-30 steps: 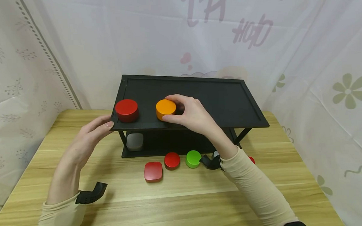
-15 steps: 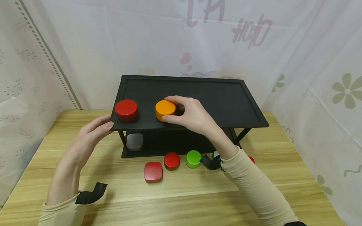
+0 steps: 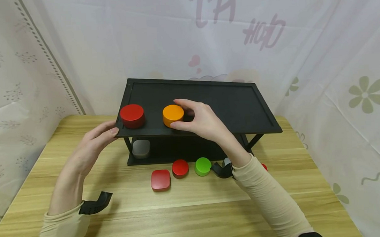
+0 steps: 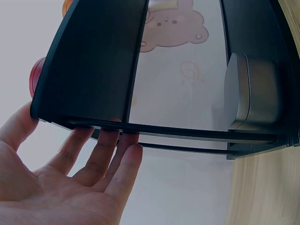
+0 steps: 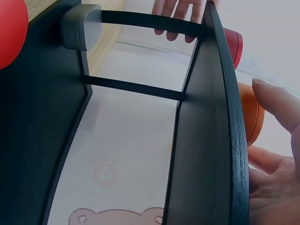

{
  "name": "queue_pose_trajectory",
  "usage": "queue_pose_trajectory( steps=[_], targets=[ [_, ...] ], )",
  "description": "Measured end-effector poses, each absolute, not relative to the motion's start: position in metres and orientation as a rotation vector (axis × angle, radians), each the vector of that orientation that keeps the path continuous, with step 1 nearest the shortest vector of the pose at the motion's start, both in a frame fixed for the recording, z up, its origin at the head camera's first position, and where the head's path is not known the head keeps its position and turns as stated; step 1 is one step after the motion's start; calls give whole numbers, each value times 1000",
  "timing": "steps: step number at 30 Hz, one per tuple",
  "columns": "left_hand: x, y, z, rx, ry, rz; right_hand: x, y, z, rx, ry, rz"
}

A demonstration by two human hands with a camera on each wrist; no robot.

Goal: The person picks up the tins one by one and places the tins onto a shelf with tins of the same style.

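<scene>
A black two-tier shelf stands on the wooden table. My left hand holds its upper board at the left end, the thumb at the top edge; the left wrist view shows the other fingers lower, against the side bar. On the upper board, an orange round tin sits near the front edge. My right hand has thumb and index finger curled around its right side; whether both touch it is hard to tell. A larger red round tin stands left of it, near the left hand.
A silver-grey square tin sits on the lower tier, at the left. In front of the shelf lie a red square tin, a small red round tin and a green round tin. The right forearm partly hides further items. A printed curtain hangs behind.
The right index finger has risen slightly, so it and the thumb look a little wider apart around the orange tin. The tins and the left hand look unchanged.
</scene>
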State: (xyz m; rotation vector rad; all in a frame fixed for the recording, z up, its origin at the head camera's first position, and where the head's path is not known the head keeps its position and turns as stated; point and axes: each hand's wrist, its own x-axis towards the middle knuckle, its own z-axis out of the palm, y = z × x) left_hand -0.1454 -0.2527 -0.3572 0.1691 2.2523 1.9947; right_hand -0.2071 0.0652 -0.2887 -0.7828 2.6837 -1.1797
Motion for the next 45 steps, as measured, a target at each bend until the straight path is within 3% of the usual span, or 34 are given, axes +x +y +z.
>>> queue_pose_trajectory(
  steps=[45],
  targets=[
    [-148, -254, -357, 162, 2219, 1998, -138, 98, -282, -738, 2731, -1562]
  ],
)
